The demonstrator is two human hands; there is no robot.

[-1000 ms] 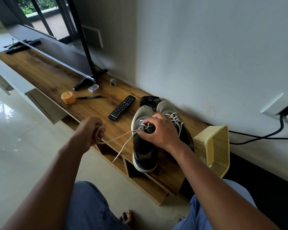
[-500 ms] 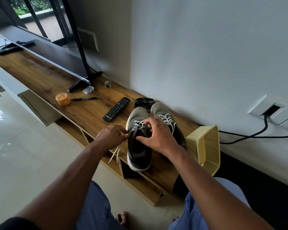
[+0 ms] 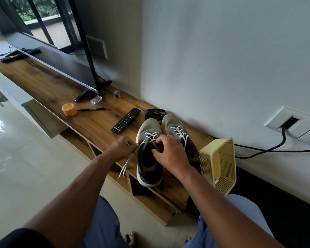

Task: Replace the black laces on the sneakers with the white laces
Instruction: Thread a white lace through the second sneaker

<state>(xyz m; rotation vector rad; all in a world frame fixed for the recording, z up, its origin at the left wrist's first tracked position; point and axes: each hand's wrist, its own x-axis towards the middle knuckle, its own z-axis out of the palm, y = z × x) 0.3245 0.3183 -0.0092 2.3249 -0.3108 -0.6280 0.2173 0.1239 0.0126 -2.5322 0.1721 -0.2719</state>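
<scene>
Where my knees in blue cloth fill the bottom of the view, I see both forearms reaching up to the sneakers at the near edge of the wooden tabletop [image 3: 48, 83]. My left hand [image 3: 123, 148] sits just left of the left sneaker [image 3: 149, 158], fingers curled and pinching the white lace [image 3: 128, 161], whose two loose ends hang down past the tabletop's edge. A second ago that hand was pulled well out to the left with the lace stretched taut; half a second ago it had come back to the shoe, and it now holds close against it, the ends slack. My right hand [image 3: 170, 153] lies over the tongue of the left sneaker, fingers bent and gripping at the top eyelets, much where it was before. The lace crosses in white rows up this shoe's front. The right sneaker [image 3: 179, 133] stands touching it on the right, already laced white. Both point toes away from me, heels at the tabletop's edge.

Just right of the pair a pale yellow perforated basket [image 3: 220, 163] lies tipped on its side, its mouth toward the shoes. Beyond the toes a bundle of black laces [image 3: 155, 112] rests near the wall. Left of that lies a black remote control [image 3: 126, 120], then a black pen [image 3: 92, 109] and an orange round tub [image 3: 69, 109]. Farther back stands the television [image 3: 48, 56] on its black foot, a small clear box [image 3: 96, 99] beside it.
</scene>
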